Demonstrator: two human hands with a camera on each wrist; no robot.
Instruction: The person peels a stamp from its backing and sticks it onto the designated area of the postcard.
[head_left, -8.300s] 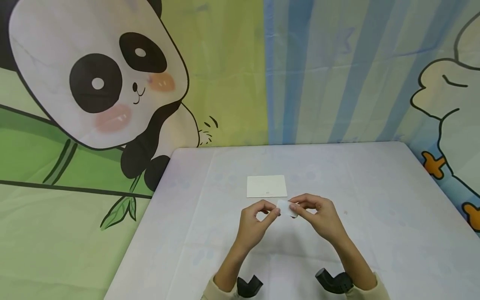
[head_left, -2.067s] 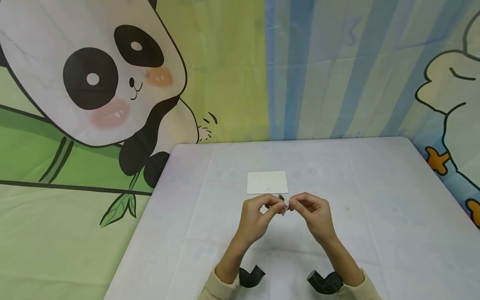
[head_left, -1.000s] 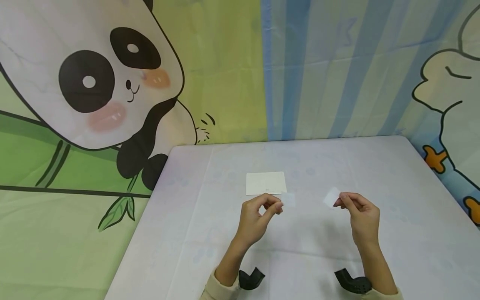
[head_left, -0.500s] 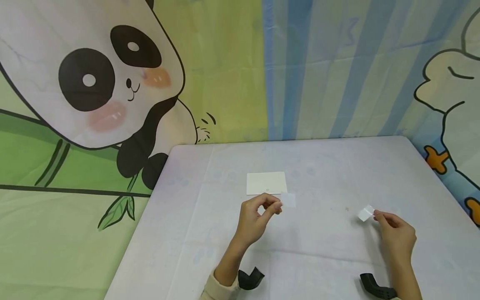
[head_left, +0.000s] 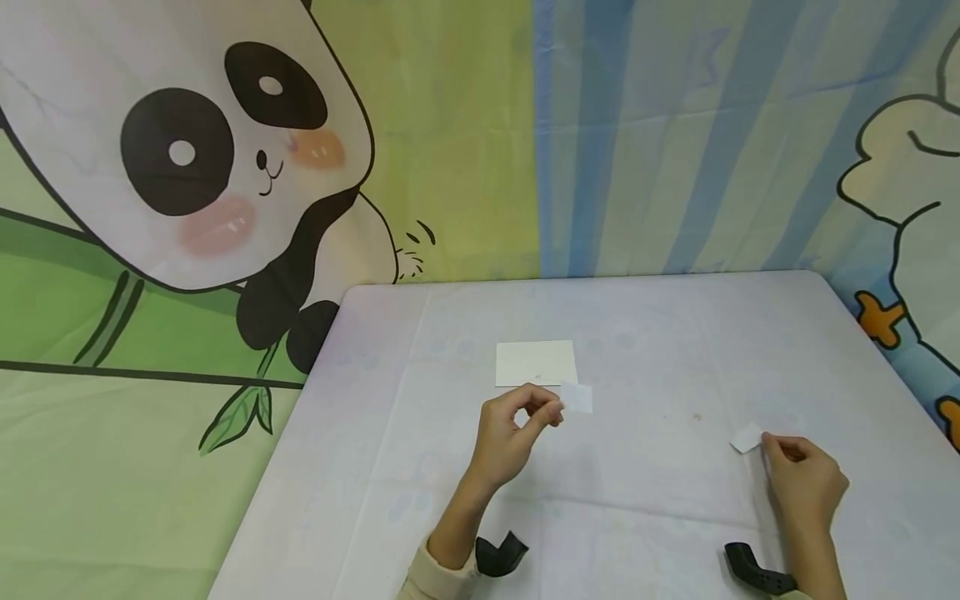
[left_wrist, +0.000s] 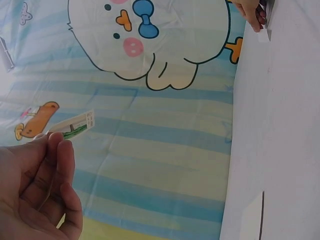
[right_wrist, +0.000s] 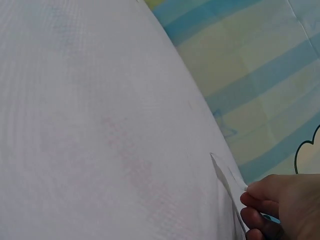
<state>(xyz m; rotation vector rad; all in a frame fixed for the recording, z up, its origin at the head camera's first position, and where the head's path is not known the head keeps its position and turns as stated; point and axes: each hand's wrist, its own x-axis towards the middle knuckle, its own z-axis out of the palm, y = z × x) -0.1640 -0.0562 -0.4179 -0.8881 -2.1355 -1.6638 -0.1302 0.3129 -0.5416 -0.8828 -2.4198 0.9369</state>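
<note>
Left grip: slip lengthwise rightward.

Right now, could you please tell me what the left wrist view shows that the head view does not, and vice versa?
Only the left wrist view shows the printed side of the stamp-like paper, with a green picture. Only the head view shows the backdrop's panda. Both show the left hand pinching that paper and the right hand.
</note>
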